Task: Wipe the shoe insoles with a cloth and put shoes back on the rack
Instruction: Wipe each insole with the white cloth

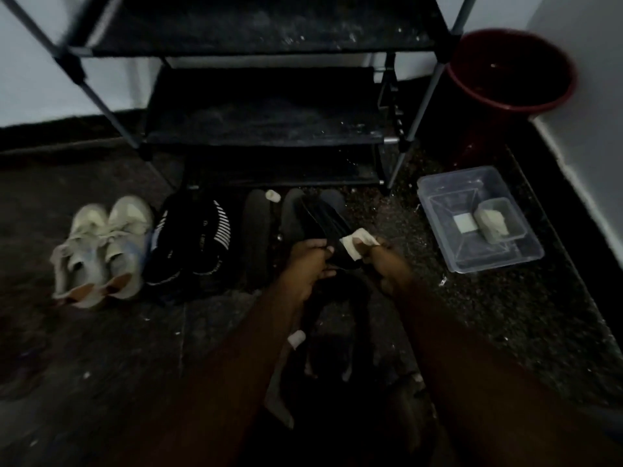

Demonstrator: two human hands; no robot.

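Note:
My left hand point(308, 264) grips a black shoe point(325, 220) from its near end, holding it over the floor in front of the rack. My right hand point(381, 261) presses a small white cloth point(356, 244) against the shoe's opening. The black shoe rack point(266, 129) stands just beyond, its fabric shelves dusty and bare. On the floor to the left lie a pair of pale sneakers point(101, 251), a pair of black shoes with white stripes point(195, 244) and dark insoles point(258, 230). A second dark shoe point(337, 332) lies under my forearms.
A clear plastic tub point(472, 227) with a smaller container and white pads inside sits on the floor to the right. A dark red bucket point(512, 69) stands in the right corner against the wall. The floor is dark and gritty. A small white wad point(272, 195) lies by the rack's foot.

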